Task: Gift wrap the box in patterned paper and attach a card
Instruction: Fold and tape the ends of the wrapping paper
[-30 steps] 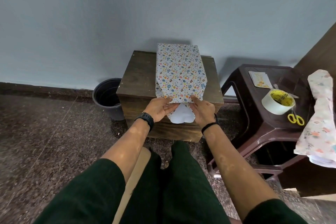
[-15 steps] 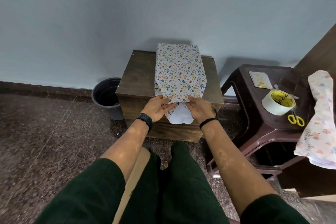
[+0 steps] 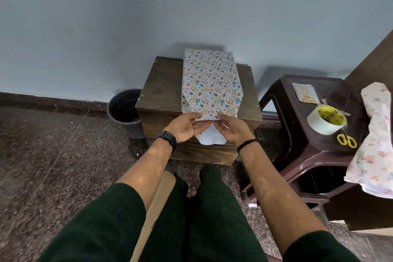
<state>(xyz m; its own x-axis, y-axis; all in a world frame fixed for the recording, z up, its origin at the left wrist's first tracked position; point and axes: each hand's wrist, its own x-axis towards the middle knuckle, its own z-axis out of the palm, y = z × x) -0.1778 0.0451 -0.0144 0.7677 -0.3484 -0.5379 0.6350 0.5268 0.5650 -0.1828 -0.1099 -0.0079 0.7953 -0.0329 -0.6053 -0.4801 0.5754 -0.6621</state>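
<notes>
box: rectangular box wrapped in white paper printed with small multicoloured egg shapes (image 3: 209, 83), lying flat on top of dark brown wooden cabinet (image 3: 161, 83), long axis running away from the person, far end near the pale blue wall
near end: paper folded inward at both sides; plain white flap (image 3: 209, 139) hangs down over the cabinet front
left hand (image 3: 187, 126): fingers straight, pressing the left side fold against the box end, black watch on wrist
right hand (image 3: 230, 128): fingers straight, pressing the right side fold, black band on wrist
grip: neither hand pinches; fingertips of both nearly meet at the centre of the fold
card: small pale card with yellow print (image 3: 305, 92) on dark brown plastic stool (image 3: 297, 140), right of the cabinet, well apart from the box
stool, other: roll of clear tape with yellow core (image 3: 325, 121), yellow-handled scissors (image 3: 346, 140) just beside it
right edge: floral-print paper roll (image 3: 376, 134)
floor: black round bucket (image 3: 125, 112) left of the cabinet
</notes>
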